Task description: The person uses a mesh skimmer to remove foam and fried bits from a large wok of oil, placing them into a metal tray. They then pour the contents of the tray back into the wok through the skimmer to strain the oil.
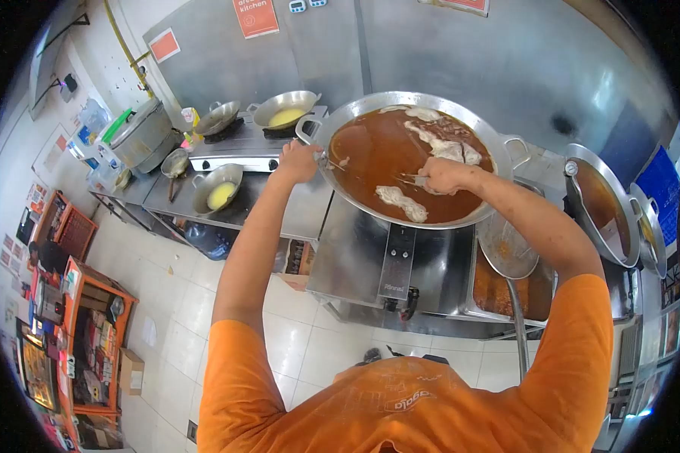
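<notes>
Whitish food (402, 204) lies nearer the right hand (444, 176) than the left hand (298, 163), both clenched around metal utensils (411, 180).

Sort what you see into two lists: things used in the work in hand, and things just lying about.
In use:
- left hand and its thin metal tool
- right hand and its metal utensil
- large pan, brown liquid, pale pieces

Apparently idle:
- long-handled strainer
- lidded pot
- blue crate

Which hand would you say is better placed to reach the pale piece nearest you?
Probably the right hand: its utensil is near that pale piece; the left hand is by the wok's rim.
</notes>
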A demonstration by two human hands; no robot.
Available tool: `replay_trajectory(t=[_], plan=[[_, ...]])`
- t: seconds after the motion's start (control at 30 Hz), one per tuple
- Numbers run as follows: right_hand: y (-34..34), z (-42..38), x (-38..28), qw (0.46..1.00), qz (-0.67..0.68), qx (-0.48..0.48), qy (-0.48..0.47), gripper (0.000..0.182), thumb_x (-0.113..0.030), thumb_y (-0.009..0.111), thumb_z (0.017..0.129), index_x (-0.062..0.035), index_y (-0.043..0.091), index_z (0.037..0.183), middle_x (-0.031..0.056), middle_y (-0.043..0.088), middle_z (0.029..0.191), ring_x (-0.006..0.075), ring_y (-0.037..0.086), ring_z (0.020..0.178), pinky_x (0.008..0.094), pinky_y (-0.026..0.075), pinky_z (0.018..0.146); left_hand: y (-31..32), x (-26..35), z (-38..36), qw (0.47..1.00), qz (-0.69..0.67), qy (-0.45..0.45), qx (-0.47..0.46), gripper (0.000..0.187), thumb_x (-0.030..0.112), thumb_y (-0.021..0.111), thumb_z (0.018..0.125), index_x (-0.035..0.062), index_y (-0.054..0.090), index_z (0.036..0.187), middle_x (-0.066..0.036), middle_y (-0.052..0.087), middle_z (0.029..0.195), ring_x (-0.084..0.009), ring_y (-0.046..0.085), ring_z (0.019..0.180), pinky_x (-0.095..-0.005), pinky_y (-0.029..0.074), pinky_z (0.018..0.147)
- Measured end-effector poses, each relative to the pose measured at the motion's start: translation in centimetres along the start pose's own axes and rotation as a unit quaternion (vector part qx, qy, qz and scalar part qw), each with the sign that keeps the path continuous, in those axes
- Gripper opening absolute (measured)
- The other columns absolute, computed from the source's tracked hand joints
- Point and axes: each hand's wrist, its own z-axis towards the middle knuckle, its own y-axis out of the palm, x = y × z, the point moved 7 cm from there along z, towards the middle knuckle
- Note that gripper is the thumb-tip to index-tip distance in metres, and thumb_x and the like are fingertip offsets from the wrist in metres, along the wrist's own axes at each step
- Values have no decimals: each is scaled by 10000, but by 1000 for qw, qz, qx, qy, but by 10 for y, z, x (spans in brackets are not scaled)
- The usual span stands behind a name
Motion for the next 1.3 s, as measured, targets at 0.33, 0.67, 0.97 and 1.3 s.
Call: replay_trajectory(t=[0.33,0.67,0.97,1.3], plan=[[18,-12,9,941,309,-15,136,170,-108,503,849,-8,592,954,-34,427,562,62,360,429,225,269,357,7,-3,-17,992,-66,25,104,322,92,487,753,142,542,1066,-218,471,1092,-400,427,1042,-476,364,885],[-22,-47,59,945,242,72,210,232,-143,514,831,-4,577,1006,-25,461,586,70,390,455,227,306,371,-39,-8,-135,880,-355,0,316,108,15,515,803,13,548,907,-101,591,839,-164,578,807,-256,441,715],[-102,-59,155,936,-222,243,122,301,-94,487,774,-70,607,1049,187,622,758,324,619,738,421,495,607,58,-97,-321,753,-434,-214,446,110,64,458,839,-9,540,828,-43,552,763,-116,501,696,-245,416,649],[-122,-64,188,882,-295,233,284,303,-102,403,843,-82,542,1112,154,602,992,346,601,877,439,494,753,335,-8,-591,827,-180,-524,96,214,165,452,776,-15,566,751,-229,576,692,-396,567,676,-463,444,618]])
